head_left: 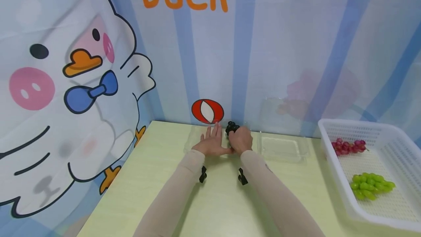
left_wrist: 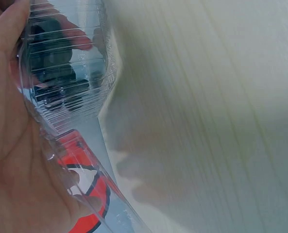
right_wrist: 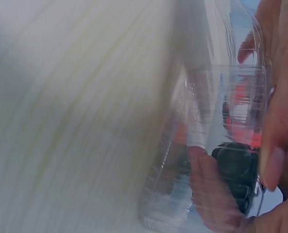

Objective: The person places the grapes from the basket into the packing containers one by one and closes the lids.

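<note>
A clear plastic box (right_wrist: 168,194) stands against the back wall with its lid folded out to the left. My left hand (head_left: 212,145) lies over the lid side, fingers straight and spread, its thumb at the box's near rim. Inside the box my right hand (head_left: 241,140) has its fingers curled at a bunch of black grapes (head_left: 231,127). Through the ribbed wall the dark grapes (left_wrist: 51,48) show in the left wrist view. In the right wrist view, right-hand fingers (right_wrist: 211,189) press beside them. Part of the bunch is hidden by the right hand.
Just right stands a second clear box (head_left: 283,147), its lid raised against the printed backdrop (head_left: 213,54). A white basket (head_left: 342,189) at the far right holds red grapes (head_left: 348,146) and green grapes (head_left: 371,185). All stand on a pale wooden table (head_left: 217,207).
</note>
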The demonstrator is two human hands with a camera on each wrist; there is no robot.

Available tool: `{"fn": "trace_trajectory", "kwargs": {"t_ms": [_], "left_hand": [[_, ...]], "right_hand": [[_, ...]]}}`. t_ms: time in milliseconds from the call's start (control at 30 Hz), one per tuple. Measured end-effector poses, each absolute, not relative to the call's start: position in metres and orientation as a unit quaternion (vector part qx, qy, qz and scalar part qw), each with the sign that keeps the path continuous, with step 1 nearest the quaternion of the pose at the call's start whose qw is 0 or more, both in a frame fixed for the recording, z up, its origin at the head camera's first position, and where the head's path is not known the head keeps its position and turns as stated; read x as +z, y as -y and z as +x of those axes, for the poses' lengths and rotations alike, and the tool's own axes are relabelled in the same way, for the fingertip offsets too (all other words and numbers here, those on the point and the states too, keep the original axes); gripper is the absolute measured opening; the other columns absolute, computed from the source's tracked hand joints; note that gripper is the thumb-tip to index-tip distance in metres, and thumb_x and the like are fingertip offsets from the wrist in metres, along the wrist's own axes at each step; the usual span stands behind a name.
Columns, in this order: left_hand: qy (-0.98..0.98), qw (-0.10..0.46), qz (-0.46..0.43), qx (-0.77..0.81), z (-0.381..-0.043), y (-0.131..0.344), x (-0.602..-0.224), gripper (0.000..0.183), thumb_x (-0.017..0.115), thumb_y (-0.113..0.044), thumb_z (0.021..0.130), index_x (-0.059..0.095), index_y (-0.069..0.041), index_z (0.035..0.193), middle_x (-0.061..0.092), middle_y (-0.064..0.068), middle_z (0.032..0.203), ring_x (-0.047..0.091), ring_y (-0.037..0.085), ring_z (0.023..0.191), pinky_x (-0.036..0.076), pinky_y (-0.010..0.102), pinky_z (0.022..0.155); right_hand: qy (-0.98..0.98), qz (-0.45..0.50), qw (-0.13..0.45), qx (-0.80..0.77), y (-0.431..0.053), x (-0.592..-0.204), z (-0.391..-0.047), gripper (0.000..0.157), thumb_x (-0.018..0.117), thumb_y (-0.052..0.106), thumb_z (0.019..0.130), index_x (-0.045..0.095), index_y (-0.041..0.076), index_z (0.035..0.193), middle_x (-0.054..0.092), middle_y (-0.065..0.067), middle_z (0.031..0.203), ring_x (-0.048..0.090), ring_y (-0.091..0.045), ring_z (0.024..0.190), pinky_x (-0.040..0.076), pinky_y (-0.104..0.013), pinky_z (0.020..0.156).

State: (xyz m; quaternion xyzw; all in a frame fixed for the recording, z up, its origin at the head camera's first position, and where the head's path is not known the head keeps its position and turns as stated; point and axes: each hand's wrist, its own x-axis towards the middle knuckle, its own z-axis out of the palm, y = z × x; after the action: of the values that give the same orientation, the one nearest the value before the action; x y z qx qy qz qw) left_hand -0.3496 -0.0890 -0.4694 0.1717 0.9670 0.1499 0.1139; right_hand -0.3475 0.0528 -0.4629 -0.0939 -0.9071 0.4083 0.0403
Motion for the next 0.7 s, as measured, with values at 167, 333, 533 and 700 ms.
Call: {"fn": "trace_trajectory", "kwargs": {"t_ms": [167,333,533,700], "left_hand": [[-0.966,0.119,0.173,0.149,-0.349,0.088,-0.4724,0.118,0.057,-0.074,0.088,-0.005,-0.007,0.163,-0.011,0.01,0.171,-0.008,0.04,0.156,0.013,0.066,0.121],[-0.967,0.124,0.168,0.148,-0.3496,0.0874,-0.4716,0.116,0.058,-0.07,0.09,-0.004,-0.007,0.163,-0.01,0.01,0.171,-0.008,0.039,0.156,0.013,0.065,0.121],[-0.968,0.122,0.168,0.143,-0.3502,0.0878,-0.4695,0.116,0.059,-0.07,0.09,-0.004,-0.007,0.163,-0.011,0.01,0.171,-0.008,0.039,0.156,0.012,0.064,0.122],[-0.967,0.129,0.166,0.144,-0.35,0.0894,-0.4694,0.117,0.059,-0.071,0.089,-0.006,-0.009,0.163,-0.013,0.008,0.171,-0.01,0.038,0.156,0.01,0.063,0.122]], "right_hand": [[0.9,-0.108,0.018,0.422,-0.0495,-0.4678,-0.3461,0.042,0.053,0.026,0.103,0.049,-0.011,0.122,0.062,-0.027,0.109,0.065,-0.04,0.093,0.056,-0.048,0.078],[0.908,-0.11,0.018,0.404,-0.0467,-0.469,-0.3486,0.054,0.053,0.029,0.103,0.04,-0.016,0.132,0.063,-0.031,0.114,0.065,-0.044,0.104,0.056,-0.051,0.087],[0.913,-0.105,0.014,0.393,-0.0449,-0.4685,-0.3518,0.056,0.056,0.032,0.102,0.043,-0.015,0.129,0.063,-0.032,0.118,0.064,-0.044,0.108,0.055,-0.052,0.091],[0.912,-0.101,0.008,0.399,-0.0439,-0.47,-0.35,0.051,0.06,0.034,0.098,0.05,-0.009,0.123,0.064,-0.028,0.116,0.065,-0.042,0.105,0.055,-0.05,0.089]]}}
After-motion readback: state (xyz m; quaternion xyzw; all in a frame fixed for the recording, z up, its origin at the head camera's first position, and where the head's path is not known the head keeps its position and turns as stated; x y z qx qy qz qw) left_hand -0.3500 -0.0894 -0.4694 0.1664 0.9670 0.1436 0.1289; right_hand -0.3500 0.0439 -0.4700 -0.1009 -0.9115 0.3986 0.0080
